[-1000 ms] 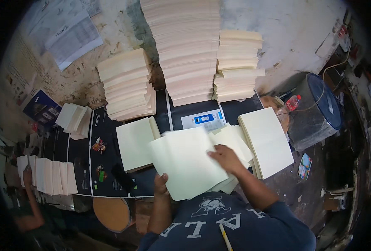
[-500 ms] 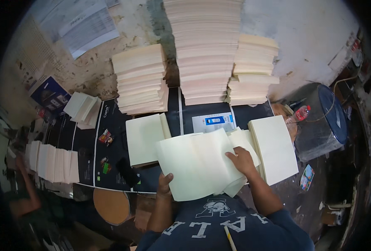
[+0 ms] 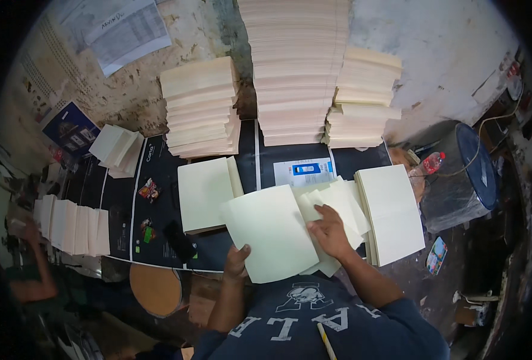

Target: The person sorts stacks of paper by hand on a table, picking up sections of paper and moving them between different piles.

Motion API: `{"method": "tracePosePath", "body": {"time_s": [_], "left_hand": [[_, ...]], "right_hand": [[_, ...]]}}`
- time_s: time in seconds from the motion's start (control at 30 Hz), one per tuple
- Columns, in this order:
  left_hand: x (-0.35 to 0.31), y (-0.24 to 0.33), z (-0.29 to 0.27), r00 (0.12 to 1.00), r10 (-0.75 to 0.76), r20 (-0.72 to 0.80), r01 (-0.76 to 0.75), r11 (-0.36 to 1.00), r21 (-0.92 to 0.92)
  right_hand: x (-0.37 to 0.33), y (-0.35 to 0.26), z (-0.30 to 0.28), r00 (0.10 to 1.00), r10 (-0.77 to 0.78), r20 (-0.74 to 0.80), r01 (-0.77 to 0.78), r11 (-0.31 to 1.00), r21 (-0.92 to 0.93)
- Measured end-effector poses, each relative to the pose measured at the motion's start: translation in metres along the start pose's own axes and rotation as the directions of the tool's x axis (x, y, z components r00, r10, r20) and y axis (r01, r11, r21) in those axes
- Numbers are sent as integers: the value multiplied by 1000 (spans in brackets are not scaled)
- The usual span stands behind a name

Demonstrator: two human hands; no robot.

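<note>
My left hand (image 3: pixel 237 261) is closed on the lower left edge of some cream paper sheets (image 3: pixel 272 237), thumb on top. They stand tilted in front of my chest. My right hand (image 3: pixel 331 233) rests at their right side, index finger and thumb apart, over fanned loose sheets (image 3: pixel 338 204). Its thumb tip comes near the edge of the front sheet. To the left lies a cream paper stack (image 3: pixel 203 195), and to the right a thicker one (image 3: pixel 393 216). The lower fingers of both hands are partly hidden.
Tall paper piles (image 3: pixel 296 78) line the wall behind the black table (image 3: pixel 218 249). A dark phone-like object (image 3: pixel 181 241) and snack wrappers (image 3: pixel 149 191) lie at left. A blue-lidded drum (image 3: pixel 477 168) stands right, beside a red-capped bottle (image 3: pixel 433 163). Another person's arm (image 3: pixel 41 270) shows far left.
My right hand has shifted left and its fingers have lifted off the front sheet's edge. The front sheet has swung left, uncovering more of the fanned loose sheets.
</note>
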State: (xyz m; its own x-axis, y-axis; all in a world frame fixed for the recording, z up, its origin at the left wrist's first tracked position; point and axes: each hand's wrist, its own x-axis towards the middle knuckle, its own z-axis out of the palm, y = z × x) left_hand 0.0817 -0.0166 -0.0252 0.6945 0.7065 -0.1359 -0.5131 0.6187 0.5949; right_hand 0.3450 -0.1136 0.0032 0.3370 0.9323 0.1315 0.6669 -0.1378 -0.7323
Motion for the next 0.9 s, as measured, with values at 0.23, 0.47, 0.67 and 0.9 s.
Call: {"method": "tracePosePath", "body": {"time_s": [0.23,0.47,0.67,0.9], "left_hand": [[-2,3,-10,997,80,-11,-80,997,-17],[-4,-1,-13,997,75,3,-75,992,-102],[1,-2,-19,998,66,25,-66,998,-4],[-9,14,-7,999,36,-21,-36,999,28]], "right_hand": [[4,41,-9,893,431,125,-448,842,301],[-1,-13,-2,997,42,70,-37,997,-70],[6,10,-30,916,359,179,-393,893,221],[13,-200,-162,820,-542,185,-134,132,982]]}}
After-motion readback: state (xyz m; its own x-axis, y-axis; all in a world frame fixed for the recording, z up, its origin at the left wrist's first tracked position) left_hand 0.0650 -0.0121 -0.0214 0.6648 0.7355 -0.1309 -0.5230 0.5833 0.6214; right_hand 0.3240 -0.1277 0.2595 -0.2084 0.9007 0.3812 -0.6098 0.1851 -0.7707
